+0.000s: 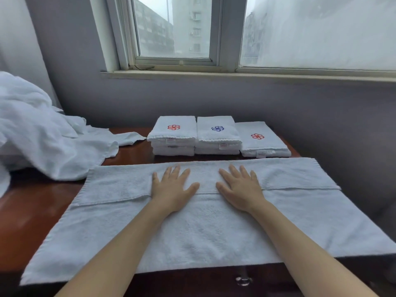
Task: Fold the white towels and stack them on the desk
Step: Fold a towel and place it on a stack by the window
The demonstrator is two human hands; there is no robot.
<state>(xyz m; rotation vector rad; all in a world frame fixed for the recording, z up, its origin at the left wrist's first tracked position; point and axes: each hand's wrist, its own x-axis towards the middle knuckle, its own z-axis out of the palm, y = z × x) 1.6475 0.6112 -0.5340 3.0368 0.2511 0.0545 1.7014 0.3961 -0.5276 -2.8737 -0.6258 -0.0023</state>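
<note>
- Left hand [171, 187]: flat, palm down, fingers straight and spread, pressing on the towel [205, 230]; holds nothing.
- Right hand [240, 187]: same, flat with fingers spread wide, pressing the towel just beside the left hand; the thumbs point at each other but are apart.
- The towel is white and lies lengthwise across the front part of the desk [32, 211]. Its near long edge is at the desk's front edge, and its left end stops short of the desk's left edge.
- The towel's far long edge is folded over toward the front, making a flap. Both hands lie on this flap at its middle, with the heels of the palms over its hem.
- Along the desk's back edge, three stacks of folded white towels sit side by side, touching:
  - left stack [173, 138], red flower emblem on top
  - middle stack [217, 136], blue emblem
  - right stack [263, 142], red emblem, lower than the other two
- A heap of white cloth [38, 136], unfolded, sits at the desk's back left corner and spills toward the left stack.
- A round knob [243, 280] is on the desk front, below the towel's near edge.
- A window [175, 28] is in the wall behind the desk.
</note>
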